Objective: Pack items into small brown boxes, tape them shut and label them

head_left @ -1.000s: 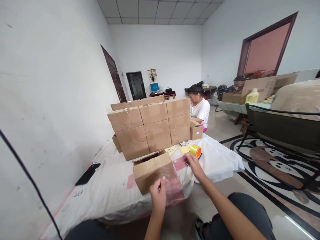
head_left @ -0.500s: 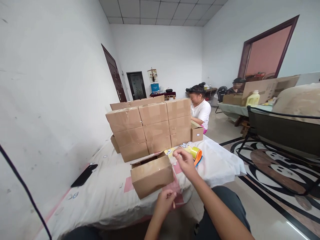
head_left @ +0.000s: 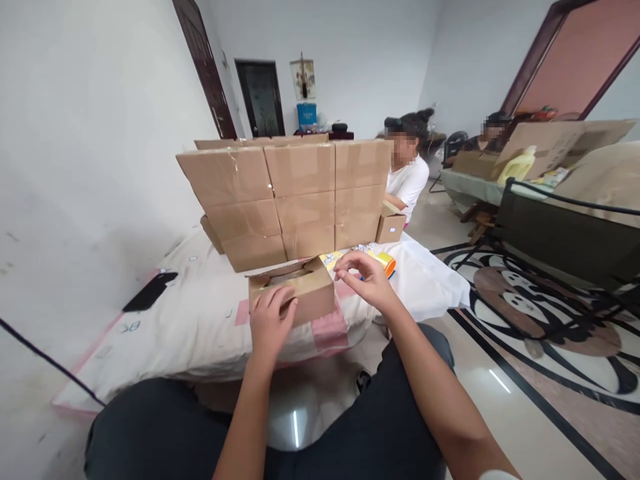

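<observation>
A small cardboard box [head_left: 315, 293] stands on the cloth-covered bed-like surface in front of me, its top open with flaps raised. My left hand [head_left: 270, 313] lies on the front left of this box, fingers stretched over its upper edge. Just off the box's right end is my right hand [head_left: 367, 277], with thumb and fingers curled together; whatever is between them, if anything, is too small to make out. Behind the right hand lies a yellow and orange roll-shaped thing [head_left: 387, 263], partly covered by that hand.
A wall of stacked, taped cardboard boxes [head_left: 305, 200] rises behind the open box. A smaller box [head_left: 391, 225] stands at its right, near a co-worker in a white shirt [head_left: 415, 183]. A black flat object [head_left: 150, 292] lies left. A dark chair [head_left: 565, 233] stands at right.
My left hand has moved from below the box up onto its front. My right hand stays near the box's right end, still curled. The view has tilted downward.
</observation>
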The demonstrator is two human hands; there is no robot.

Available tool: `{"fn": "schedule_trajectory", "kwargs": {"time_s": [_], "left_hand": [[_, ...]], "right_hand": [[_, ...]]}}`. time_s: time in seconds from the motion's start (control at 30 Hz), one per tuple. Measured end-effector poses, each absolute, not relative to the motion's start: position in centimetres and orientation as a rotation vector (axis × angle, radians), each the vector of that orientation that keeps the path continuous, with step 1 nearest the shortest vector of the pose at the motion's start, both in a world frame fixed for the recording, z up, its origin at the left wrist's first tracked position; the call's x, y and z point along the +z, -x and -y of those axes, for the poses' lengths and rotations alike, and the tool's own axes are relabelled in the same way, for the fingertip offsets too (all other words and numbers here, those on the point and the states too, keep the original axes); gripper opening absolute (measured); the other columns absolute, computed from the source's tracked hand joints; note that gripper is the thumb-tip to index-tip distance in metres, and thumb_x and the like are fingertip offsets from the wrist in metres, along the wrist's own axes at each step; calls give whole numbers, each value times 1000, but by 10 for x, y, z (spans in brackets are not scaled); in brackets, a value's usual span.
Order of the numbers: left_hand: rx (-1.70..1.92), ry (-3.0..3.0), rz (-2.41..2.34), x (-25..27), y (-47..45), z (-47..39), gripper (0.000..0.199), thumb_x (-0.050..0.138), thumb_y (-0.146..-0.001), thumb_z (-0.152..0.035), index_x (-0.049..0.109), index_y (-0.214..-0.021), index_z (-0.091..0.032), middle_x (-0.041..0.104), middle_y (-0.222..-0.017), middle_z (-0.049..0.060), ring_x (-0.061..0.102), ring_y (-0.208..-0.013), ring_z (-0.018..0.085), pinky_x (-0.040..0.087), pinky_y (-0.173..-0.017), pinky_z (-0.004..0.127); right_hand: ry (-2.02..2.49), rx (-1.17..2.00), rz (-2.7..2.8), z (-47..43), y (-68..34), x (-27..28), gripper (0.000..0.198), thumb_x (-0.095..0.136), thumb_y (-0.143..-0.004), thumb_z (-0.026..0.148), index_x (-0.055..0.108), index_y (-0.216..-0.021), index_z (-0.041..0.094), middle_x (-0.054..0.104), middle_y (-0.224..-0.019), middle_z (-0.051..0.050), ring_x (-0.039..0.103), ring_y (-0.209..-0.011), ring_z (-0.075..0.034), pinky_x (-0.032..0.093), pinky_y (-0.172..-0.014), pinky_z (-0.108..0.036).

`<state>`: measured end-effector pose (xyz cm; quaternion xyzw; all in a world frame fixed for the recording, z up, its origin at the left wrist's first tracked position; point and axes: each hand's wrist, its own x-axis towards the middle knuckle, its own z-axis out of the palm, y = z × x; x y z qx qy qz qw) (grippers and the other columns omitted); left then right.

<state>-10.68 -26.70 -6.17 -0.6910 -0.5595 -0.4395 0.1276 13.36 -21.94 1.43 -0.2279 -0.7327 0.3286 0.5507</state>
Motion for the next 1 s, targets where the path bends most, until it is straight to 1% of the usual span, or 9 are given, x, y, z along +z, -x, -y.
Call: {"fn": "schedule_trajectory", "kwargs": {"time_s": [0.17,0.27,0.43,0.47,0.53,0.63,0.7,0.8,1.0], "left_hand": [[-1164,1952,1722,-78,102,268,22,57,-94,-32,71,-109,-25,73,-113,6,66,-105,25,43,-97,41],[-1159,1899,1739,-67,95,269,18,59,-93,-33,73,-101,-26,68,-128,7,59,-120,28,41,-104,45],[-986,1909,1767,-34,98,258,28,62,-91,-42,69,-70,-24,48,-154,0,28,-148,38,11,-120,66],[-929,1966,1771,-29,100,255,27,61,-91,-43,70,-74,-24,45,-156,0,26,-149,39,8,-119,68],[-828,2096,1795,-23,107,249,25,58,-93,-44,71,-100,-24,49,-153,6,36,-145,37,14,-119,66],[-668,2241,1842,-25,115,245,52,54,-95,-49,51,-140,-21,62,-138,13,58,-127,33,34,-114,55],[-555,2296,1807,-31,119,244,64,53,-94,-53,43,-148,-19,62,-139,16,57,-129,34,40,-111,50],[-464,2334,1727,-40,122,245,73,55,-93,-54,34,-154,-20,58,-144,16,48,-139,34,37,-113,50],[-433,2315,1746,-46,124,242,90,59,-92,-53,13,-160,-14,54,-146,20,46,-141,34,37,-114,48]], "right_hand": [[473,823,1817,216,-115,8,12,64,-92,28,57,-100,22,65,-92,-3,64,-77,-15,52,-75,-31],[467,871,1852,208,-103,4,19,62,-93,31,54,-108,23,65,-92,-3,63,-75,-14,52,-75,-31],[449,879,1882,194,-91,-2,26,60,-94,30,49,-117,24,64,-89,-1,62,-76,-14,50,-73,-30],[451,893,1880,193,-90,-2,27,60,-93,29,49,-117,24,64,-89,-1,62,-76,-14,50,-73,-29],[455,936,1875,192,-88,-1,29,60,-93,28,47,-118,25,64,-90,0,62,-74,-13,50,-72,-28],[468,987,1882,191,-85,3,32,62,-90,25,46,-118,25,65,-90,1,63,-73,-13,51,-72,-27],[492,1033,1883,188,-82,6,32,62,-89,23,46,-118,25,64,-90,1,64,-70,-12,51,-69,-26],[496,1170,1910,175,-74,8,35,63,-88,23,45,-118,25,64,-93,2,63,-62,-10,51,-61,-24],[525,1304,2125,141,-59,1,40,59,-86,19,42,-121,25,60,-101,2,59,-57,-5,50,-55,-19]]}}
